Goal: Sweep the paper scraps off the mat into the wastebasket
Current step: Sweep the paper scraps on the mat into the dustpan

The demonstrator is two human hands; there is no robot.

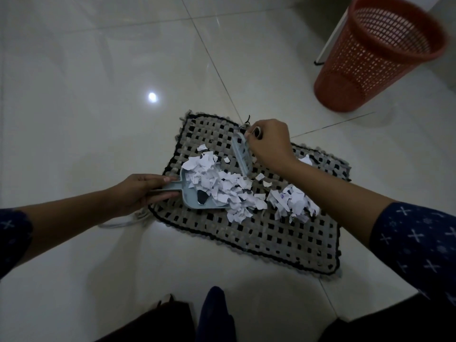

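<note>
A woven grey and black mat (271, 238) lies on the tiled floor. White paper scraps (222, 186) are heaped at its middle, with a smaller heap (293, 203) to the right. My left hand (143, 193) grips the handle of a pale blue dustpan (197, 196) whose tray holds part of the heap. My right hand (269, 141) grips a small pale blue brush (243, 154) just behind the scraps, its bristle end touching the heap. A red mesh wastebasket (370, 58) stands at the upper right, apart from the mat.
Glossy white floor tiles (98, 70) surround the mat. A white panel edge (333, 38) stands behind the wastebasket. A thin white cord (118, 223) lies by the mat's left edge. My dark-clothed legs (212, 314) are at the bottom.
</note>
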